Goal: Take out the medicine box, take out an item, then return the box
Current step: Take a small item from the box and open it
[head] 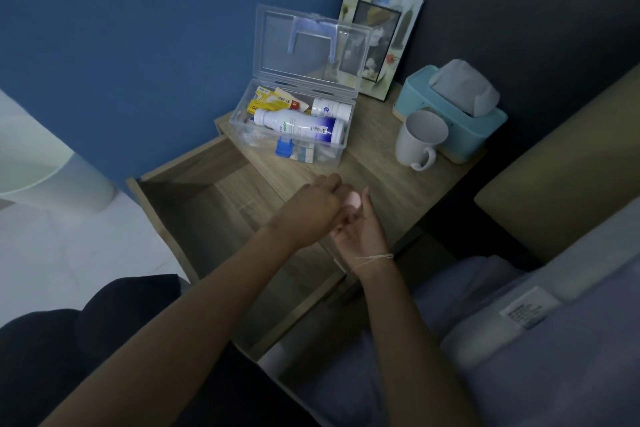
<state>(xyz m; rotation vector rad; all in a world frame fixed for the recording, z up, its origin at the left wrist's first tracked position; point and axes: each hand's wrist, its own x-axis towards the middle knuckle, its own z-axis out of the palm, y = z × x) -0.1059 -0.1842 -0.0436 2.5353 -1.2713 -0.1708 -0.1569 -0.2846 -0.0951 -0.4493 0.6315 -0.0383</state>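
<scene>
The clear plastic medicine box (pixel 242 114) stands on the wooden nightstand with its lid up. Inside lie a large white bottle (pixel 298 125), a smaller white bottle (pixel 330 108), yellow packets (pixel 265 101) and a blue-capped item (pixel 284 147). In front of the box my two hands meet over the nightstand's near edge. My right hand (pixel 363 230) is palm up with a small pale pink item (pixel 354 199) at its fingertips. My left hand (pixel 311 206) lies over it, fingers curled at the same item. Which hand bears the item I cannot tell for sure.
The nightstand drawer (pixel 194 198) is pulled out below my left arm. A white mug (pixel 419 140), a teal tissue box (pixel 460 114) and a picture frame (pixel 381 35) stand to the right of and behind the medicine box. Bedding lies at the lower right.
</scene>
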